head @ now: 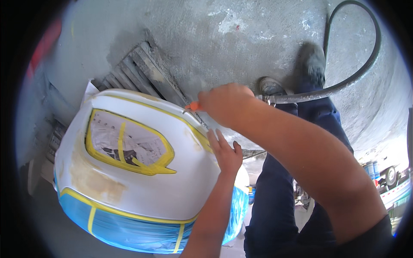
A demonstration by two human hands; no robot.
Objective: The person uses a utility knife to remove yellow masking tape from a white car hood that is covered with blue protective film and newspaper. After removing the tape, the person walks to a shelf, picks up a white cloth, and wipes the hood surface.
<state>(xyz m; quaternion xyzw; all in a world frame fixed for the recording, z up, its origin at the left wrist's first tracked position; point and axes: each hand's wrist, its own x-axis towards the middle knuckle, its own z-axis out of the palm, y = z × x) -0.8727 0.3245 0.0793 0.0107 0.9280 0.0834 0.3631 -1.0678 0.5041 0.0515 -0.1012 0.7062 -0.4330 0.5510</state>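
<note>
A large white painted vehicle body panel (190, 171) stands before me, with tan sanded patches (96, 180) on it. Yellow masking tape (161, 160) frames an opening covered with printed paper (129, 138). Blue masking film (142, 233) wraps the lower side. At the panel's near edge lies my left hand (226, 151), fingers spread, seemingly touching the surface. My right hand (226, 103) grips an orange air blow gun (193, 106), mostly hidden in the fist; its small tip points at the panel's taped rim. A grey air hose (300, 96) runs from it.
The hose loops over the concrete floor (226, 48) at upper right. Floor grating (138, 71) with a gap lies beyond the panel. My shoes (311, 61) and legs are close by the hose. A wheel (391, 175) and blue containers (372, 170) appear at far right.
</note>
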